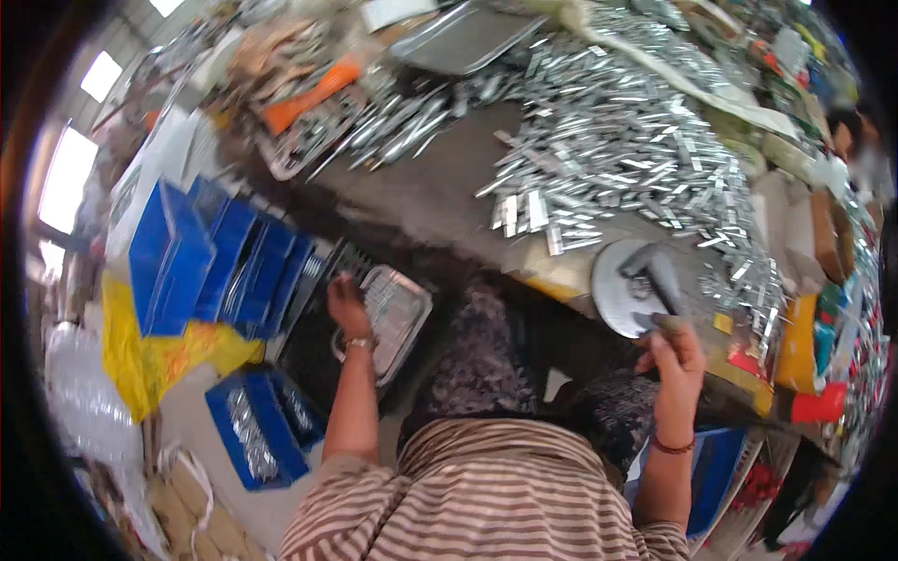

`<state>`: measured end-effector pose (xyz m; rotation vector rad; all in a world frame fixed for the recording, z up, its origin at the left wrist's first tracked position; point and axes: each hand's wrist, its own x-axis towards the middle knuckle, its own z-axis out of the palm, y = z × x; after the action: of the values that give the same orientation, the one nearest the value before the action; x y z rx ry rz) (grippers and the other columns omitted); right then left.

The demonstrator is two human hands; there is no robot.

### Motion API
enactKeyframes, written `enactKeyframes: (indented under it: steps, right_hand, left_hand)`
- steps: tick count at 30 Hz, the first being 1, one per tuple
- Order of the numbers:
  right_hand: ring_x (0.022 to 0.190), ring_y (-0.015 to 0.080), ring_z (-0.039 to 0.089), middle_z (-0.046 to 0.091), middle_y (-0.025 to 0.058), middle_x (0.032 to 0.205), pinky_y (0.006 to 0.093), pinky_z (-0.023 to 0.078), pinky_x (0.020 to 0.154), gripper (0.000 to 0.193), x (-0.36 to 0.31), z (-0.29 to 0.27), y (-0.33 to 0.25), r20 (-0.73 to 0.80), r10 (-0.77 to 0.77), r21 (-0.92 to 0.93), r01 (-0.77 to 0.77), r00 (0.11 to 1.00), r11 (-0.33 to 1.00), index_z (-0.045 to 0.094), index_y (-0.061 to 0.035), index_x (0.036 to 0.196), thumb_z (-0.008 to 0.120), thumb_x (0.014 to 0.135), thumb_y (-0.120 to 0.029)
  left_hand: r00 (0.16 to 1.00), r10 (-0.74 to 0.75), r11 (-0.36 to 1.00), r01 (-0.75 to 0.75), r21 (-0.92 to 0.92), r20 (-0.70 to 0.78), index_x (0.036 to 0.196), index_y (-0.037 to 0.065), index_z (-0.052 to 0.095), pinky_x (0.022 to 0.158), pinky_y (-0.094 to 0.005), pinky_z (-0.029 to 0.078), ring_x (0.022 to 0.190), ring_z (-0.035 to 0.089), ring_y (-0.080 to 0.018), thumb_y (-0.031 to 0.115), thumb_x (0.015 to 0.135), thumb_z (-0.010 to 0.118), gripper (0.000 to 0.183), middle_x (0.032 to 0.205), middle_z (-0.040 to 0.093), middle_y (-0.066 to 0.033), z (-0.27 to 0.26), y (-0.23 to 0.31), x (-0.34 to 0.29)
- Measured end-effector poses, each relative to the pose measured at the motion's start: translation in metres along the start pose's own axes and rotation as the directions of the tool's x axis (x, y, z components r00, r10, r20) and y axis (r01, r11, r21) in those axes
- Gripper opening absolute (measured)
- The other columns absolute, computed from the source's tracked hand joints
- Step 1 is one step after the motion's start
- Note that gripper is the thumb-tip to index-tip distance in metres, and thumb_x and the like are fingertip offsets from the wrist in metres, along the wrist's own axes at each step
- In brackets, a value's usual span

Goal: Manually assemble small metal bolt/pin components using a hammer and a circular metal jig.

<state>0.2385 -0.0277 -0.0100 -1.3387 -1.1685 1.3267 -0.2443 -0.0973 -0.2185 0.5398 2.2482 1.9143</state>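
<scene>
My left hand (350, 310) reaches down to the left of my legs, beside a shallow metal tray (409, 329) that holds small silvery parts. Its fingers are small and blurred, so what they touch is unclear. On the right, my right hand (675, 363) is closed, thumb against fingers, at the near edge of the workbench. Its fingertips meet the lower end of a grey rod-like piece (665, 279) that stands over a round silvery plate (610, 292). Whatever sits in the pinch is hidden.
A large heap of flat metal pieces (617, 140) covers the bench (440, 173). Behind lies a metal tray (468, 42), with an orange object (313, 96) to its left. Blue bins (168, 257) stand at left, above another blue bin (224, 411) on the floor and yellow plastic (131, 346).
</scene>
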Motion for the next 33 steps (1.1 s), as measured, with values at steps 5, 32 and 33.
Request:
enactKeyframes:
  steps: [5, 32, 33]
  right_hand:
    - [0.073, 0.0071, 0.062, 0.072, 0.0043, 0.095, 0.0237, 0.053, 0.065, 0.023, -0.003, 0.005, -0.014, 0.091, 0.024, 0.04, -0.027, 0.996, 0.999, 0.068, -0.0006, 0.123, 0.062, 0.101, -0.006]
    - [0.088, 0.0299, 0.067, 0.063, 0.0086, 0.089, 0.0428, 0.055, 0.071, 0.014, 0.039, -0.124, -0.022, 0.148, -0.671, -0.936, 0.323, 0.727, 0.143, 0.068, -0.0092, 0.094, 0.068, 0.081, -0.011]
    - [0.088, 0.0299, 0.067, 0.063, 0.0086, 0.089, 0.0428, 0.055, 0.071, 0.014, 0.044, -0.132, -0.021, 0.108, -0.676, -0.951, 0.274, 0.729, 0.144, 0.068, -0.0092, 0.094, 0.068, 0.081, -0.011]
  left_hand:
    - [0.91, 0.319, 0.946, -0.29, -0.145, 0.265, 0.102, 0.004, 0.069, 0.064, -0.0257, 0.049, 0.069, 0.058, -0.0084, 0.017, 0.097, 0.074, 0.016, 0.088, 0.064, 0.0004, 0.044, 0.179, -0.048]
    - [0.205, 0.61, 0.452, -0.884, -0.123, 0.765, 0.112, 0.002, 0.06, 0.104, -0.0482, 0.042, 0.117, 0.051, -0.0401, 0.013, 0.074, 0.08, 0.044, 0.118, 0.056, -0.0181, 0.143, 0.232, -0.05]
    - [0.185, 0.617, 0.436, -0.89, -0.136, 0.765, 0.112, 0.002, 0.06, 0.101, -0.0467, 0.043, 0.114, 0.052, -0.0385, 0.012, 0.074, 0.079, 0.044, 0.115, 0.055, -0.0173, 0.147, 0.233, -0.05]
